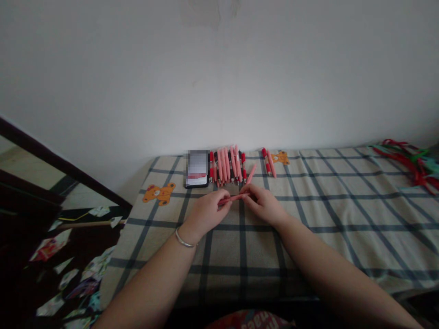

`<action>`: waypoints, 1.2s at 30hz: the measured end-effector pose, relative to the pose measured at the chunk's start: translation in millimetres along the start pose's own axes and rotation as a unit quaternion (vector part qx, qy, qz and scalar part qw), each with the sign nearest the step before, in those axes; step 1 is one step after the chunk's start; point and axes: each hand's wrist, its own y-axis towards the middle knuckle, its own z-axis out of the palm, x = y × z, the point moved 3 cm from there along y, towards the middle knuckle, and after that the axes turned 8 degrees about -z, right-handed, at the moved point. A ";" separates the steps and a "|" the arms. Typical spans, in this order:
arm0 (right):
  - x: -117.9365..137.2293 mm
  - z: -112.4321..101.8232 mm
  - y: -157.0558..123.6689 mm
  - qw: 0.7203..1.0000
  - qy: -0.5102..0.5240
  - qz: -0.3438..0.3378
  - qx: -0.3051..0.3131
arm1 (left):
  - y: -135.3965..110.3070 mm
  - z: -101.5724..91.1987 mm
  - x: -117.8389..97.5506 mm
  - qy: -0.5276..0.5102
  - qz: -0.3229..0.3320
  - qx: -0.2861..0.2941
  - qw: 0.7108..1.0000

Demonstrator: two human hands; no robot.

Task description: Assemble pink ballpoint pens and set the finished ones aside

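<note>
In the head view, your left hand (210,208) and right hand (262,205) pinch a slim pink pen (236,198) over the beige checked cloth (325,183). Just beyond lie a loose pink pen (251,174), clustered pink, red and black pens (224,167) and a black-edged rectangular phone (197,170); red-green strips (419,167) lie far right.

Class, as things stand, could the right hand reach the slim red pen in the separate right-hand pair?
Probably yes: only grey-checked beige cloth shows between the right hand and that slim red pen, though it may first need to release the slim pink item it holds.
</note>
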 end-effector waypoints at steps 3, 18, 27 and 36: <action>-1.8 0.4 0.2 1.000 -0.004 0.007 0.000 | 0.0 0.6 0.8 0.002 -0.004 -0.001 1.000; -0.6 -1.1 2.2 0.999 -0.017 0.028 0.026 | 0.5 1.7 2.3 -0.005 0.000 0.005 1.000; 0.3 -0.3 2.9 0.999 -0.035 0.022 0.035 | -0.3 1.7 1.4 0.002 0.005 0.006 1.000; 0.3 0.4 1.4 1.000 -0.016 0.009 0.016 | 0.4 -0.3 0.3 0.010 0.001 -0.003 1.000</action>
